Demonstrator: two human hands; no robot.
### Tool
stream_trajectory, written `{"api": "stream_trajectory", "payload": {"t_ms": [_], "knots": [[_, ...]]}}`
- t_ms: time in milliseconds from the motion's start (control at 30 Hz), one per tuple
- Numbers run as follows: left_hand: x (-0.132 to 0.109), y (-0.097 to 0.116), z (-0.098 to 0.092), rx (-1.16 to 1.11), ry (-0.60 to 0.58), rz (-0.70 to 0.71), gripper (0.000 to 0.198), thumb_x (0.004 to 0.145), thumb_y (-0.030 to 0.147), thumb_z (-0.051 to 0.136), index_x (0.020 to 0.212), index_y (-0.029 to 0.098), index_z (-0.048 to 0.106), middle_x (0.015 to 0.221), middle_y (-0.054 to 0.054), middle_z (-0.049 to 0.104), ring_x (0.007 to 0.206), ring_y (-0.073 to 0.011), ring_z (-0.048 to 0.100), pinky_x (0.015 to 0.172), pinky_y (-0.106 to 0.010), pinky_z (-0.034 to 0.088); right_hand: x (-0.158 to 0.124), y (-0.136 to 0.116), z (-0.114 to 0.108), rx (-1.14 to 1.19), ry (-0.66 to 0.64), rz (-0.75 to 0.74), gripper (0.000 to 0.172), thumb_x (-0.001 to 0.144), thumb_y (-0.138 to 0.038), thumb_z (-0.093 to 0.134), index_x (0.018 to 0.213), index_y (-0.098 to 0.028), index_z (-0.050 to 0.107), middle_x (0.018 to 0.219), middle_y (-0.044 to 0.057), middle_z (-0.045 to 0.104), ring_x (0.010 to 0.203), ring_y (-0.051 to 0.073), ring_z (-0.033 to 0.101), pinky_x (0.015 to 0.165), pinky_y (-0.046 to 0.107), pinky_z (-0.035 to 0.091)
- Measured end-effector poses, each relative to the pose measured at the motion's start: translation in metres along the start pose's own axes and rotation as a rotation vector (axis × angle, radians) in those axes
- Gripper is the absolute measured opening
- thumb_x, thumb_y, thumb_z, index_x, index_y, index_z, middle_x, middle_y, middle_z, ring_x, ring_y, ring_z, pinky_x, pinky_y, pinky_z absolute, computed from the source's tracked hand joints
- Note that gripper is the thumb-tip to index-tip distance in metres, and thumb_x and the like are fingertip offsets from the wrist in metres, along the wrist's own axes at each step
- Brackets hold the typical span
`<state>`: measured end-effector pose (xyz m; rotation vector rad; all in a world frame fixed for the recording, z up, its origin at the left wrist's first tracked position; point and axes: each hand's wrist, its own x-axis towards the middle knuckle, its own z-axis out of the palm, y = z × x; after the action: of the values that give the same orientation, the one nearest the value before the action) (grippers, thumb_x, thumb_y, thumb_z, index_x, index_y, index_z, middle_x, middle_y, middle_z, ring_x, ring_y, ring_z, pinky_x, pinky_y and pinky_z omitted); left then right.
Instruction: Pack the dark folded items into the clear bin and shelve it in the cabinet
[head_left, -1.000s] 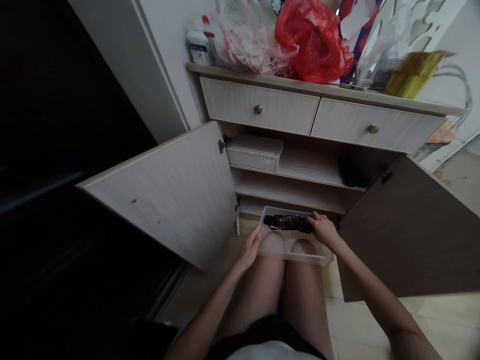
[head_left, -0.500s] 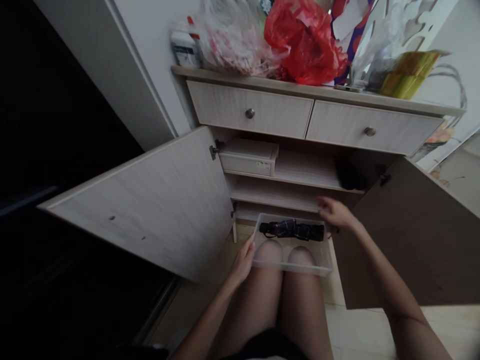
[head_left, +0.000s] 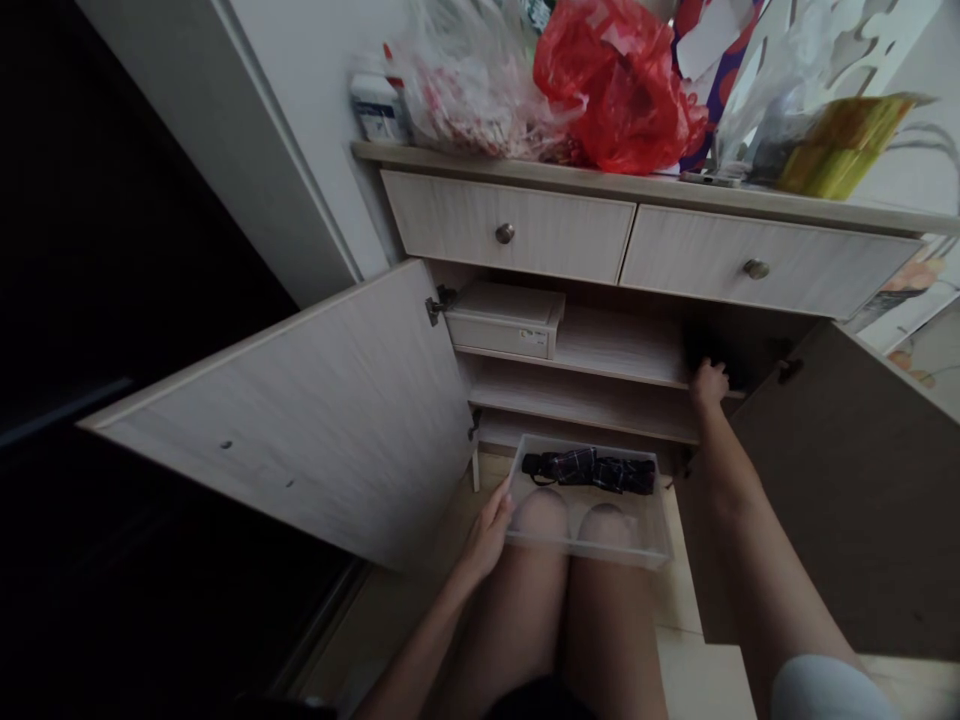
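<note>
The two hands are well apart. The left hand (head_left: 487,530) is clamped on the left wall of a shallow, rectangular, clear plastic tray (head_left: 622,556), which rests across the person's bare knees. Inside the tray, along its far side, lies a folded black umbrella with a thin light plaid pattern (head_left: 590,468). The right hand (head_left: 709,385) reaches to the right end of the upper pale wood-grain shelf (head_left: 622,345), at a soft-looking black object (head_left: 696,342) in shadow; whether its fingers are closed on that object I cannot tell. On the same shelf, at the left, sits a low white rectangular box (head_left: 499,325) with a small label. Both pale wooden cabinet doors (head_left: 315,420) stand open, and a crumpled red plastic bag (head_left: 622,85) lies on the cabinet top (head_left: 630,183).
</note>
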<state>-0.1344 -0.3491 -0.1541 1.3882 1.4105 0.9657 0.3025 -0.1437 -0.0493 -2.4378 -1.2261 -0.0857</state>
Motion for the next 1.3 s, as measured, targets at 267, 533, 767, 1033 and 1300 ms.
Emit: {"api": "stream_trajectory", "payload": {"t_ms": [267, 533, 767, 1033, 1300], "knots": [[0.002, 0.002, 0.001, -0.052, -0.009, 0.01, 0.085, 0.085, 0.074, 0.043, 0.144, 0.012, 0.053, 0.153, -0.016, 0.048, 0.146, -0.0302, 0.041, 0.124, -0.045, 0.026, -0.026, 0.033, -0.015, 0.635, 0.075, -0.01, 0.05, 0.076, -0.029, 0.065, 0.122, -0.01, 0.07, 0.1, 0.016, 0.073, 0.101, 0.031, 0.067, 0.091, 0.046, 0.054], [0.001, 0.002, 0.005, -0.041, -0.016, 0.036, 0.079, 0.09, 0.069, 0.039, 0.143, 0.012, 0.052, 0.151, -0.017, 0.051, 0.144, -0.0307, 0.043, 0.122, -0.046, 0.029, -0.155, 0.063, -0.077, 1.009, -0.338, -0.36, 0.064, 0.069, -0.055, 0.08, 0.117, -0.015, 0.073, 0.111, 0.011, 0.074, 0.098, 0.025, 0.069, 0.089, 0.038, 0.057], [-0.002, 0.01, 0.006, -0.007, 0.006, 0.019, 0.072, 0.093, 0.063, 0.038, 0.144, 0.015, 0.053, 0.152, -0.012, 0.051, 0.146, -0.0266, 0.04, 0.124, -0.043, 0.024, -0.231, 0.066, -0.074, 0.817, -0.673, -0.612, 0.044, 0.082, -0.046, 0.07, 0.116, -0.019, 0.074, 0.113, 0.012, 0.074, 0.106, 0.028, 0.069, 0.096, 0.044, 0.054], [-0.006, 0.014, 0.005, 0.013, -0.002, 0.032, 0.071, 0.093, 0.062, 0.038, 0.143, 0.014, 0.054, 0.152, -0.014, 0.05, 0.146, -0.0264, 0.04, 0.124, -0.042, 0.024, -0.243, 0.052, -0.043, 0.481, -0.534, -0.931, 0.039, 0.085, -0.016, 0.058, 0.122, -0.024, 0.071, 0.121, 0.01, 0.07, 0.11, 0.025, 0.067, 0.097, 0.041, 0.052], [-0.004, 0.01, 0.002, 0.009, -0.005, 0.046, 0.07, 0.091, 0.063, 0.039, 0.139, 0.015, 0.057, 0.15, -0.014, 0.053, 0.145, -0.0271, 0.041, 0.123, -0.042, 0.026, -0.238, 0.035, -0.031, 0.057, -0.41, -1.108, 0.042, 0.076, -0.01, 0.068, 0.116, -0.026, 0.073, 0.104, 0.009, 0.07, 0.098, 0.024, 0.062, 0.089, 0.035, 0.051]]}}
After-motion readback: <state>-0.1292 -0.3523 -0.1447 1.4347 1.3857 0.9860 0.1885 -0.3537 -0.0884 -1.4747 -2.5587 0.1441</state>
